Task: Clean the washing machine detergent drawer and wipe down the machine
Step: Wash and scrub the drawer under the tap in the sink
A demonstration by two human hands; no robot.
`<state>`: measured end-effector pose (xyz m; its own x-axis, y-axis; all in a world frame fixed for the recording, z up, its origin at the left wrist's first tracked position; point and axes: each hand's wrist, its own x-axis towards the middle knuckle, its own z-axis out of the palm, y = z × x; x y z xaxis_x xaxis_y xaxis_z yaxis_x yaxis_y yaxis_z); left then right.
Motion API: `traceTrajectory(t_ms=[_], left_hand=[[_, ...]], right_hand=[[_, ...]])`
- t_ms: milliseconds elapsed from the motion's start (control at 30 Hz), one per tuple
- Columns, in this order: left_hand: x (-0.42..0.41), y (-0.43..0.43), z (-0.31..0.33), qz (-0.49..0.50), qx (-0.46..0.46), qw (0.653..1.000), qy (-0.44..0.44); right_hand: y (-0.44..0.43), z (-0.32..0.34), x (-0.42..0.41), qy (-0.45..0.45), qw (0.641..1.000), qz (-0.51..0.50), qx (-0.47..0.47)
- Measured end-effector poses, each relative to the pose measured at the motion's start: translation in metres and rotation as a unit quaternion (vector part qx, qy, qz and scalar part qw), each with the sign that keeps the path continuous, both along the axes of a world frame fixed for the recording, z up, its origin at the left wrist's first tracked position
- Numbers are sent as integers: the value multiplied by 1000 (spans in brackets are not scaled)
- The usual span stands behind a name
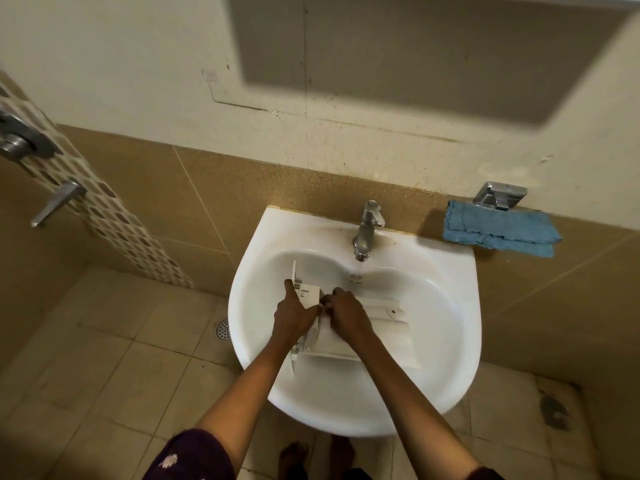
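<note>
Left hand [294,315] gripped detergent drawer [384,327] at front-panel end, right hand [346,315] curled on it just beside; judged light, stiff, wet-slippery.

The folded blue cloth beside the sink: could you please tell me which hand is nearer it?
Right. The right hand grips the white plastic drawer below-left of the folded blue cloth; the left hand holds it farther left.

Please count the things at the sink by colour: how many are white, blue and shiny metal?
White: 2 (sink, detergent drawer)
Blue: 1 (cloth)
Shiny metal: 2 (tap, wall holder)
Total: 5
</note>
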<state>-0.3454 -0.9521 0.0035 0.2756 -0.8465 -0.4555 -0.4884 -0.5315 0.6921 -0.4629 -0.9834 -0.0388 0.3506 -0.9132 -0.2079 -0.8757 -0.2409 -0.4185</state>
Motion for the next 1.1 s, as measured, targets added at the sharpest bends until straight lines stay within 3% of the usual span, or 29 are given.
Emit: traceTrajectory(t_ms=[100, 233, 333, 500, 633, 800, 867, 900, 967, 1000, 1033, 1067, 1100], left_hand=[[-1, 1, 0, -2, 0, 1000, -1], [0, -1, -1, -5, 7, 1000, -2], [-1, -2, -2, -6, 10, 1000, -4], [-1, -1, -1, -4, 5, 1000, -6], [0, -1, -1, -3, 9, 1000, 2], [0, -2, -3, -3, 8, 1000, 0], [0, -2, -3, -4, 8, 1000, -2], [0, -2, -3, -4, 7, 1000, 0], [0, -2, -4, -4, 6, 1000, 4], [0, -2, -4, -4, 5, 1000, 6], [1, -2, -4, -5, 2, 1000, 7], [1, -1, -5, -4, -2, 1000, 10], [1, 0, -6, -2, -9, 1000, 12]], right_hand=[[1, -3, -21, -57, 998, -30, 0], [-11, -5, -66, 15, 985, -173, 5], [-7, 1, -44, 50, 990, -133, 0], [12, -5, -11, -71, 997, -17, -13], [3, -7, -57, -151, 984, -95, 20], [-18, -3, -68, -204, 968, -118, 90], [-28, -3, -60, -322, 914, -221, 111], [-35, -2, -55, -420, 844, -291, 161], [-50, 5, -44, -582, 644, -410, 282], [-56, 8, -41, -628, 554, -446, 317], [-61, 9, -38, -651, 493, -470, 335], [-67, 11, -35, -659, 462, -484, 344], [-70, 13, -33, -659, 454, -486, 351]])
